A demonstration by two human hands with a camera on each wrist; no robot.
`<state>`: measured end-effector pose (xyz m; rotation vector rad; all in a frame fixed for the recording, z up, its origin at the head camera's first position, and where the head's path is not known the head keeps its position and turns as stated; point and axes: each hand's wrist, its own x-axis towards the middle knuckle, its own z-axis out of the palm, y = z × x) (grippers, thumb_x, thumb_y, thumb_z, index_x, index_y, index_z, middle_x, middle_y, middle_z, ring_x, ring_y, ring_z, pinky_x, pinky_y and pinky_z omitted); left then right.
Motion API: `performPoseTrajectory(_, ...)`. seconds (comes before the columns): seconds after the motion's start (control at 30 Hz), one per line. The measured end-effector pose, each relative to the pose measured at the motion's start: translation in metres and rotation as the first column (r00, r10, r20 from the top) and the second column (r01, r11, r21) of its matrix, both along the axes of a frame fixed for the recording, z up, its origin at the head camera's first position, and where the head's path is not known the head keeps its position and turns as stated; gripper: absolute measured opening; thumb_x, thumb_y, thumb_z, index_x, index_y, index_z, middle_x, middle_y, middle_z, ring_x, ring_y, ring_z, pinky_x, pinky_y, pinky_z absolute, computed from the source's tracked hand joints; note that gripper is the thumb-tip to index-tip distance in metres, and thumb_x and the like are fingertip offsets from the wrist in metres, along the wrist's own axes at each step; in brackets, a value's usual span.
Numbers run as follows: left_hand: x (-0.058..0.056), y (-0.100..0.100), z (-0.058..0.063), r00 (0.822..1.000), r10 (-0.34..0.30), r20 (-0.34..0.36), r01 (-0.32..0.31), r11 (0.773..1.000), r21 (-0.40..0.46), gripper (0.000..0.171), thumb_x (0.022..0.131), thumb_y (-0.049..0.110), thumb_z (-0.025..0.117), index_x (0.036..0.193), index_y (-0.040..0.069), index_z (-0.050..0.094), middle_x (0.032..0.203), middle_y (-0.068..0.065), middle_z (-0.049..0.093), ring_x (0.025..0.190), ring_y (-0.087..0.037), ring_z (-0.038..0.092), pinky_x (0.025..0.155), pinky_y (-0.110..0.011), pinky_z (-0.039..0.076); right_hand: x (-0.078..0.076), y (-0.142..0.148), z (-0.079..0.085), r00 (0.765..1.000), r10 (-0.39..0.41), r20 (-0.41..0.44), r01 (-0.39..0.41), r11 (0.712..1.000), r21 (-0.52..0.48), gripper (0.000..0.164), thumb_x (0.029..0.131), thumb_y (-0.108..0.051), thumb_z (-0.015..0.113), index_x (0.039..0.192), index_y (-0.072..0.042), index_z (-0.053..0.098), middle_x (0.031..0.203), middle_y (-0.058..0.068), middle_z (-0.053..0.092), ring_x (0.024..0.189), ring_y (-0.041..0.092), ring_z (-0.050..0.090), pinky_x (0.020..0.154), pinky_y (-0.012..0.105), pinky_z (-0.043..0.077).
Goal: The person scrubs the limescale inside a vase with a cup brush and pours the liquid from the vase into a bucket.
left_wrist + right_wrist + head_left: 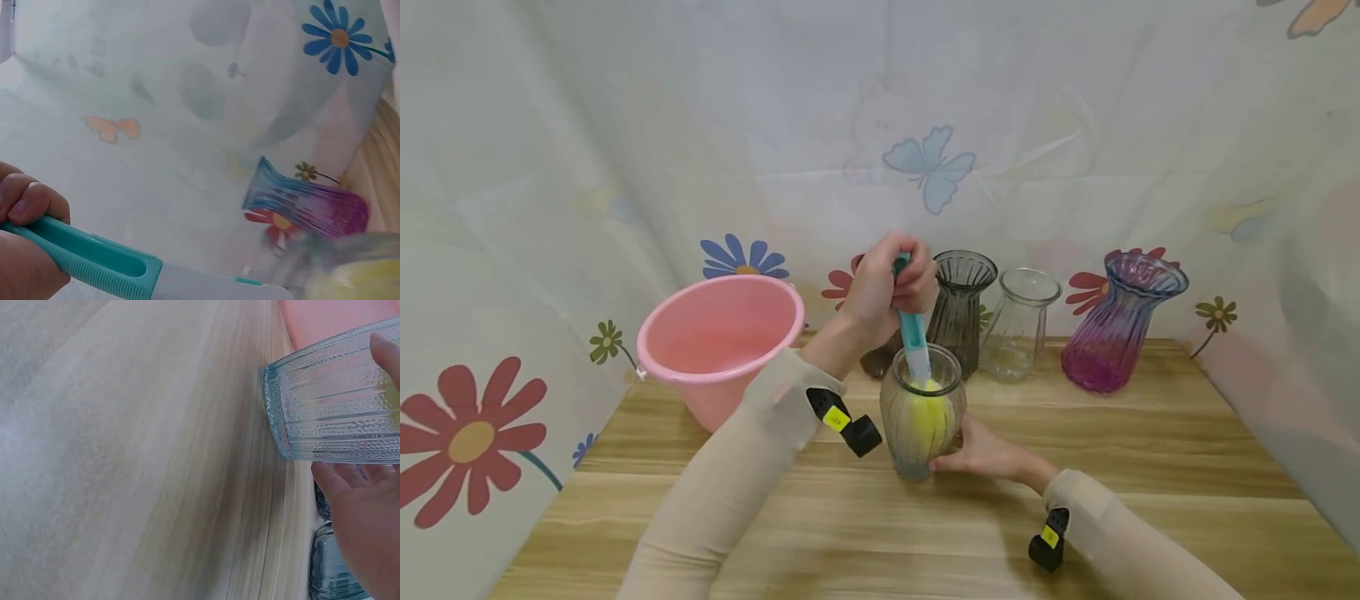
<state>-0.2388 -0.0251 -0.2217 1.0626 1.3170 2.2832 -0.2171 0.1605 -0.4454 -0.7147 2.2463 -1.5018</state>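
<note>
My left hand grips the teal handle of a sponge bottle brush from above, fingers wrapped round it. The brush points down through the mouth of a clear ribbed glass vase, and its yellow sponge head is inside, seen through the glass. Low on the vase, my right hand holds it, thumb on the near side and fingers round the far side. In the right wrist view the textured glass and the vase's bluish base show beside my thumb and palm.
A pink bucket stands at the left. Behind the held vase are a dark grey glass vase, a clear one and a blue-to-purple one. Another dark vessel is mostly hidden behind my left hand. A patterned curtain backs the wooden table.
</note>
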Motion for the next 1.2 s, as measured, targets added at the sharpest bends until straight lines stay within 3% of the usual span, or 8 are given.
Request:
performPoseTrajectory(0.1, 0.001, -0.001, 0.013, 1.0, -0.013, -0.02, 0.014, 0.999, 0.035, 0.04, 0.088, 0.012, 0.021, 0.048, 0.015, 0.026, 0.043, 0.004, 0.022, 0.037, -0.012, 0.016, 0.041, -0.026, 0.01, 0.0, 0.0, 0.001, 1.0, 0.001, -0.002, -0.001, 1.0, 0.016, 0.059, 0.074, -0.014, 0.074, 0.124, 0.0, 0.045, 0.122, 0.013, 0.056, 0.115, 0.026, 0.053, 0.095, 0.035, 0.041)
performPoseTrajectory(0.2, 0.002, 0.0, 0.018, 1.0, -0.018, -0.021, 0.018, 0.999, 0.04, 0.039, 0.087, 0.011, 0.021, 0.048, 0.014, 0.025, 0.042, 0.004, 0.021, 0.037, -0.011, 0.015, 0.041, -0.026, 0.01, 0.0, 0.001, 0.002, 1.0, -0.002, -0.017, 0.003, 0.999, 0.038, 0.053, 0.074, -0.014, 0.075, 0.118, 0.0, 0.05, 0.117, 0.011, 0.059, 0.111, 0.023, 0.054, 0.092, 0.029, 0.043)
performPoseTrajectory(0.53, 0.001, 0.003, 0.013, 1.0, -0.024, -0.003, 0.024, 0.999, 0.027, 0.04, 0.088, 0.012, 0.022, 0.048, 0.014, 0.025, 0.042, 0.004, 0.021, 0.037, -0.011, 0.015, 0.04, -0.026, 0.01, -0.001, 0.001, 0.001, 0.999, 0.023, -0.03, -0.022, 0.999, 0.036, 0.046, 0.075, -0.015, 0.074, 0.115, -0.003, 0.054, 0.113, 0.008, 0.062, 0.106, 0.014, 0.056, 0.089, 0.024, 0.044)
performPoseTrajectory(0.83, 0.0, 0.005, 0.003, 0.999, -0.03, -0.025, 0.031, 0.999, 0.02, 0.039, 0.088, 0.012, 0.023, 0.049, 0.013, 0.024, 0.043, 0.003, 0.022, 0.036, -0.012, 0.016, 0.041, -0.026, 0.012, 0.001, 0.001, 0.003, 0.999, 0.024, -0.029, -0.023, 0.999, 0.042, 0.05, 0.076, -0.016, 0.074, 0.119, -0.005, 0.052, 0.117, 0.007, 0.06, 0.111, 0.017, 0.054, 0.092, 0.027, 0.042)
performPoseTrajectory(1.2, -0.004, 0.007, -0.022, 0.999, 0.006, 0.035, -0.007, 1.0, 0.02, 0.038, 0.089, 0.012, 0.023, 0.051, 0.011, 0.023, 0.043, 0.004, 0.022, 0.037, -0.011, 0.016, 0.04, -0.026, 0.011, 0.001, 0.001, 0.002, 0.998, -0.002, -0.057, 0.004, 0.999, 0.048, 0.058, 0.074, -0.019, 0.075, 0.123, -0.006, 0.047, 0.118, 0.006, 0.056, 0.112, 0.018, 0.052, 0.094, 0.032, 0.041)
